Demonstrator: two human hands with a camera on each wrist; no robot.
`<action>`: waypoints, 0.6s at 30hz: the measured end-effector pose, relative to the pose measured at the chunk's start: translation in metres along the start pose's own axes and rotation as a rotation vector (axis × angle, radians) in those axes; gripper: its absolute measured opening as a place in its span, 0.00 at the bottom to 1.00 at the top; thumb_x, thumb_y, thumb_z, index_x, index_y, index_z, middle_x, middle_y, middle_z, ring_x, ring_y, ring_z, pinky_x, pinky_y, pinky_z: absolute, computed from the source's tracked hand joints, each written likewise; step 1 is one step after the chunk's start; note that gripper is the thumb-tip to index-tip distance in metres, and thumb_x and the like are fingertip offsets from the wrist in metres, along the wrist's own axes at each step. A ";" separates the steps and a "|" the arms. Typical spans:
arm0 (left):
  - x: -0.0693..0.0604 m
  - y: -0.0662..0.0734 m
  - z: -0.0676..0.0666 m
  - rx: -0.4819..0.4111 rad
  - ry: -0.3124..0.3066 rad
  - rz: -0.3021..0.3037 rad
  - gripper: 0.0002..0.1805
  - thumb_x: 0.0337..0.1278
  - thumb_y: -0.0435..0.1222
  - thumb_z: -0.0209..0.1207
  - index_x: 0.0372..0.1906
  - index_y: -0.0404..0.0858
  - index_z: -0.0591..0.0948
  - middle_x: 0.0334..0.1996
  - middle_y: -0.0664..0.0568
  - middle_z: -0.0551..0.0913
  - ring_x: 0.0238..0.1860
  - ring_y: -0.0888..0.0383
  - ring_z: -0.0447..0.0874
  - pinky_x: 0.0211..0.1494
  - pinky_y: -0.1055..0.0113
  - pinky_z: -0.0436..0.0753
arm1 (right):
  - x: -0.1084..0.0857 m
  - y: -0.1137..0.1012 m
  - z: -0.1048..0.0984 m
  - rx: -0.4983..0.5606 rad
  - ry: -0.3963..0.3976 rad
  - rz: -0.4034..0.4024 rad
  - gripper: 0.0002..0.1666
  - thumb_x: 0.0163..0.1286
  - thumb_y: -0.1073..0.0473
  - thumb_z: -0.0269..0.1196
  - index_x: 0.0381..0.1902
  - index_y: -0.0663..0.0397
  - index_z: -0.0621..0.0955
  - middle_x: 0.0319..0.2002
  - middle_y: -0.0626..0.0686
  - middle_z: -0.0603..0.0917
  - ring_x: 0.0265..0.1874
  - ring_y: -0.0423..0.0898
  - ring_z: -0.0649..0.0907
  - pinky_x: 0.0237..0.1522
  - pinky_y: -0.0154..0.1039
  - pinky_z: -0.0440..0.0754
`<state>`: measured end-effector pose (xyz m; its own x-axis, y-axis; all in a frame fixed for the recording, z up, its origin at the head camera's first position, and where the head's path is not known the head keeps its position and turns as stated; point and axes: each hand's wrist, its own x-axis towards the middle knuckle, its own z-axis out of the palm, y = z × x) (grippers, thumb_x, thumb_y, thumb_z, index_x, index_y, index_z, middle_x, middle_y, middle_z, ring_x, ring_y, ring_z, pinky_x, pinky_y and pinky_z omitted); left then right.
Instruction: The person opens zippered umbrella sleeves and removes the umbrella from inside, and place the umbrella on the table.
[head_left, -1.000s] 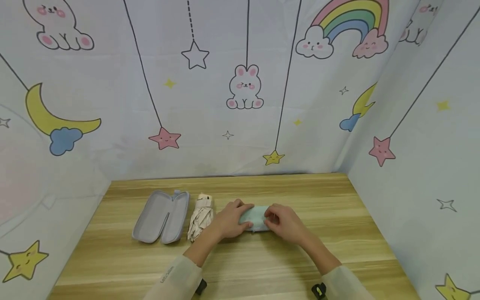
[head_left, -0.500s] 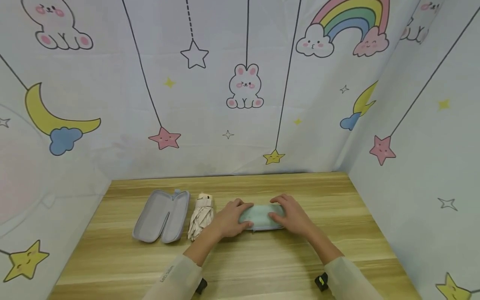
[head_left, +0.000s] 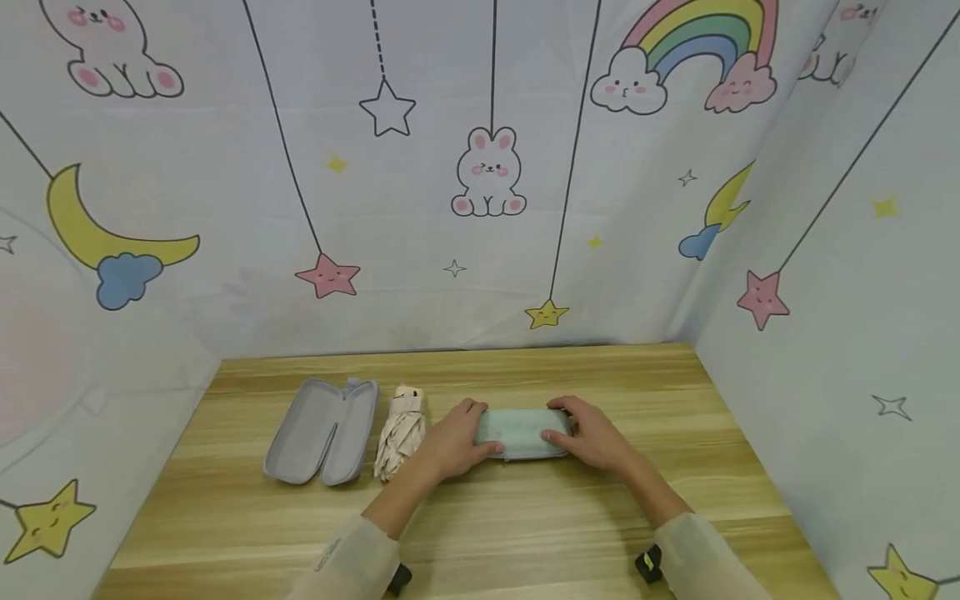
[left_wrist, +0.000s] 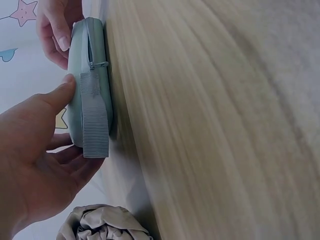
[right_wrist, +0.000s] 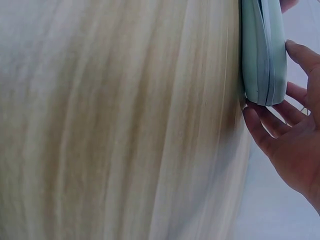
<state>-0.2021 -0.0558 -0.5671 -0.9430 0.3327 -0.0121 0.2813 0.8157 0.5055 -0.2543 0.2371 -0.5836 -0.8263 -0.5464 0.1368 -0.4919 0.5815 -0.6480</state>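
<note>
A mint-green zippered case (head_left: 517, 432) lies flat on the table between my two hands. Its zip runs along the side, and a ribbed grey strap (left_wrist: 95, 120) hangs at one end in the left wrist view. My left hand (head_left: 456, 442) holds the left end, thumb on top and fingers around the end. My right hand (head_left: 592, 433) grips the right end in the same way; in the right wrist view its fingers curl under the case's rounded end and its thumb touches the top. The case's far side is hidden in the head view.
Left of my left hand lies a beige bundle of pleated fabric (head_left: 401, 437), bound by a band. Further left, a grey hard case (head_left: 303, 437) lies spread open. Printed curtains (head_left: 405, 308) stand behind and beside the wooden table (head_left: 517, 533).
My right hand has moved right along the green case, from pinching near its middle to holding its right end. My left hand has shifted slightly left toward the other end.
</note>
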 end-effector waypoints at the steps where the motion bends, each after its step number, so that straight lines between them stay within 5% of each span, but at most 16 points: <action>1: -0.001 0.000 0.001 0.002 0.005 -0.012 0.44 0.71 0.58 0.64 0.78 0.32 0.68 0.70 0.39 0.73 0.66 0.44 0.78 0.64 0.48 0.80 | 0.000 0.001 0.000 0.005 -0.001 -0.002 0.34 0.75 0.45 0.70 0.69 0.60 0.78 0.63 0.57 0.82 0.59 0.53 0.83 0.56 0.54 0.84; 6: -0.002 0.001 0.006 0.008 0.074 -0.027 0.45 0.70 0.57 0.65 0.77 0.29 0.67 0.69 0.35 0.73 0.66 0.41 0.78 0.65 0.47 0.80 | -0.004 0.002 -0.001 0.018 -0.014 -0.002 0.35 0.73 0.43 0.71 0.68 0.59 0.79 0.62 0.54 0.83 0.56 0.50 0.83 0.54 0.51 0.84; 12: -0.003 0.003 0.011 0.081 0.241 0.034 0.39 0.69 0.51 0.69 0.73 0.31 0.71 0.68 0.36 0.72 0.69 0.38 0.72 0.66 0.45 0.79 | -0.012 0.001 -0.002 0.028 -0.023 0.007 0.29 0.74 0.45 0.71 0.64 0.56 0.81 0.57 0.51 0.84 0.50 0.46 0.82 0.49 0.44 0.84; 18: -0.005 0.010 0.014 0.212 0.386 0.064 0.23 0.66 0.45 0.73 0.58 0.36 0.81 0.54 0.43 0.78 0.55 0.45 0.78 0.54 0.53 0.83 | -0.019 -0.007 0.003 0.100 -0.055 -0.006 0.23 0.75 0.46 0.70 0.56 0.55 0.80 0.48 0.50 0.84 0.45 0.45 0.84 0.43 0.39 0.84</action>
<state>-0.1923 -0.0429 -0.5737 -0.9085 0.2179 0.3566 0.3339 0.8916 0.3058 -0.2346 0.2420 -0.5838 -0.8058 -0.5836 0.1009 -0.4645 0.5170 -0.7190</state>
